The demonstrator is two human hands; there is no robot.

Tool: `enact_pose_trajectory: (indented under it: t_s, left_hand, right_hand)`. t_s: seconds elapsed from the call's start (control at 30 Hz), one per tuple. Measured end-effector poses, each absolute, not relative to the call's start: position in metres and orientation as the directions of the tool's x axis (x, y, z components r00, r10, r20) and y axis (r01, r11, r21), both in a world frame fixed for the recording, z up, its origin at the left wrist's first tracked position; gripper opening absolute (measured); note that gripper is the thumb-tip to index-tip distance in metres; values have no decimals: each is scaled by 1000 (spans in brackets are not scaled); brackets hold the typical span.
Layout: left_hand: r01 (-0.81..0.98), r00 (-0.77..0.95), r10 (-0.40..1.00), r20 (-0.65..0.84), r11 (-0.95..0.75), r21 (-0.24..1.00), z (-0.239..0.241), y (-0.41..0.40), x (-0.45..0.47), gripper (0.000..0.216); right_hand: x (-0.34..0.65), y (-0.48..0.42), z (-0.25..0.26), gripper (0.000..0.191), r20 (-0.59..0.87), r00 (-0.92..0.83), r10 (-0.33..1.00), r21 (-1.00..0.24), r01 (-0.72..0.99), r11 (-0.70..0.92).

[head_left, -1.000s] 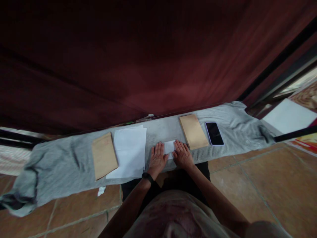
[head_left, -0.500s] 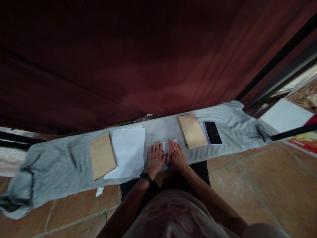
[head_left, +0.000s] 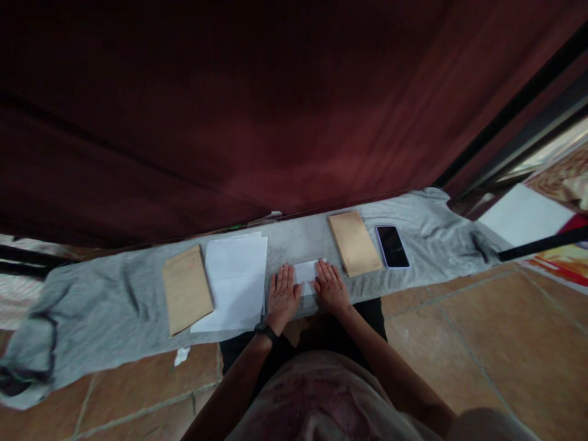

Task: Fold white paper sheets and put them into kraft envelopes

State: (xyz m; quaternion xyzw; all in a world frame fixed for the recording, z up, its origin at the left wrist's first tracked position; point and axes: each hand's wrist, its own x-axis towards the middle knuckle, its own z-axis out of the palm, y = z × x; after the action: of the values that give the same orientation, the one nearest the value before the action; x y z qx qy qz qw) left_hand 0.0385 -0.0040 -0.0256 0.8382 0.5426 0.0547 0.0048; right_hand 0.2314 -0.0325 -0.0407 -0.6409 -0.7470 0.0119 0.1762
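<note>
My left hand (head_left: 282, 296) and my right hand (head_left: 329, 288) lie flat, fingers stretched out, on a small folded white paper (head_left: 305, 271) on a grey cloth (head_left: 114, 300) spread over the floor. The paper shows between the two hands. A black band sits on my left wrist. Left of my hands lies a stack of white sheets (head_left: 234, 280), and beside it a brown envelope (head_left: 186, 288). Right of my hands lies a second brown envelope (head_left: 354, 242), then a dark phone (head_left: 392, 246).
A dark red curtain (head_left: 257, 116) hangs behind the cloth. Brown floor tiles (head_left: 468, 324) run along the near side. A small white scrap (head_left: 182, 355) lies on the tiles by the cloth's edge. A white sheet (head_left: 523, 214) lies at the far right.
Both hands have drawn slightly apart on the folded paper, so more of it shows between them than half a second ago. The view has shifted a little.
</note>
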Motion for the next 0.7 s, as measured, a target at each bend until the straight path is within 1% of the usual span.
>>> enact_pose_trajectory:
  t_s: [0.17,0.47,0.63,0.7]
  left_hand:
    - [915,390,914,109,-398,68,-24,-5,34,61]
    - [922,375,919,118,-384,55,-23,-7,35,59]
    - [925,367,922,122,-375,53,-25,-7,35,60]
    - [926,364,922,131,-373,54,-26,-7,34,59]
  right_hand:
    - [240,-37,-39,62,253,-66,965,-248,960,131]
    - [251,-50,-40,62,248,-31,968,-216,973,87]
    - [245,-53,-33,60,248,26,968,-225,974,32]
    - [238,-53,-28,60,255,19,967,-230,972,42]
